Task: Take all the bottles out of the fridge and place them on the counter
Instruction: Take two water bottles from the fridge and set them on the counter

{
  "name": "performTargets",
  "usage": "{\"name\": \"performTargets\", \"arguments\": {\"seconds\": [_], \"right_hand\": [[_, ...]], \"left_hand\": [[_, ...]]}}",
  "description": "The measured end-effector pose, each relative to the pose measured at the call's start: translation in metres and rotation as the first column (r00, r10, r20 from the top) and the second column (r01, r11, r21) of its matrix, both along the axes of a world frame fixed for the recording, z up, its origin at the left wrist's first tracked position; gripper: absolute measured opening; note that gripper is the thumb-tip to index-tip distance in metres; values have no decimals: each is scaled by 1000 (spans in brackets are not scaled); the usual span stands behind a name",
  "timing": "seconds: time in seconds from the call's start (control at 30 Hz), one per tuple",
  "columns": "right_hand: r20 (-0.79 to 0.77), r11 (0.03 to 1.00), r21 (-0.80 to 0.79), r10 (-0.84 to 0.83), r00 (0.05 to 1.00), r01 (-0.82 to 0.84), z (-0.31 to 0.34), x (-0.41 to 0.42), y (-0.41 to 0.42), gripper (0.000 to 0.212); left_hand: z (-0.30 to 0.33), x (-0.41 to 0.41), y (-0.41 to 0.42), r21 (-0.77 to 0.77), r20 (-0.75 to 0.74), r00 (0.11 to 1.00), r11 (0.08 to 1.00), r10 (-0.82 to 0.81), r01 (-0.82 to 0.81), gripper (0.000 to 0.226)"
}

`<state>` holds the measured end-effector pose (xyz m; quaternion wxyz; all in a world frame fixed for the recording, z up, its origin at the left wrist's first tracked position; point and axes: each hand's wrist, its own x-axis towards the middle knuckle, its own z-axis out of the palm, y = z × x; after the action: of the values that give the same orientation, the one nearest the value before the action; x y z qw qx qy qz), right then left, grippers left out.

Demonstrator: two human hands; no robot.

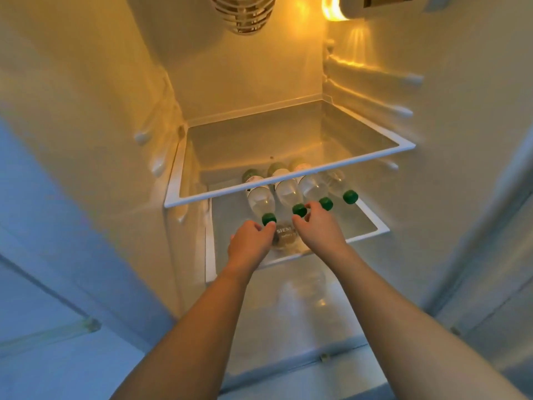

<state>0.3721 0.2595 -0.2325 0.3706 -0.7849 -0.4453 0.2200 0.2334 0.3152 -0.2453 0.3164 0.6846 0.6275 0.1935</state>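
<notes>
Several clear plastic bottles with green caps lie side by side on the lower glass shelf point(372, 226) of the open fridge, caps pointing toward me. My left hand point(251, 239) reaches in, its fingertips touching the cap of the leftmost bottle point(261, 199). My right hand point(317, 226) is beside it, thumb and forefinger spread on either side of the cap of the second bottle point(287, 193), not closed on it. Two more bottles, the third bottle point(311, 186) and the fourth bottle point(336, 180), lie to the right. Their far ends are seen through the upper shelf.
An upper glass shelf point(288, 180) with a white rim hangs just above the bottles and bears nothing. A fan grille point(245, 13) and a lit lamp point(331, 8) sit at the top. The fridge walls close in left and right. Door shelves point(57, 327) show at lower left.
</notes>
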Motion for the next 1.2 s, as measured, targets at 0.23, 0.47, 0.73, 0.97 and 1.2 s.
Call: {"name": "performTargets", "arguments": {"seconds": [0.23,0.47,0.73,0.97,1.2], "right_hand": [[162,993,-60,-89,983,100,-22,9,43,42],[421,990,-6,-125,898,140,-37,2,50,37],[481,991,-10,-112,870,134,-39,3,53,44],[461,991,15,-122,879,130,-41,5,59,39],[473,990,27,-135,871,138,-46,5,60,44]], "left_hand": [[-20,15,29,164,-221,975,986,19,18,64],[-30,15,33,318,-55,979,933,194,-167,34],[-36,19,35,370,-144,969,920,199,-134,46],[-37,21,36,370,-143,967,917,212,-146,44],[-40,22,37,379,-133,967,913,218,-153,44]]}}
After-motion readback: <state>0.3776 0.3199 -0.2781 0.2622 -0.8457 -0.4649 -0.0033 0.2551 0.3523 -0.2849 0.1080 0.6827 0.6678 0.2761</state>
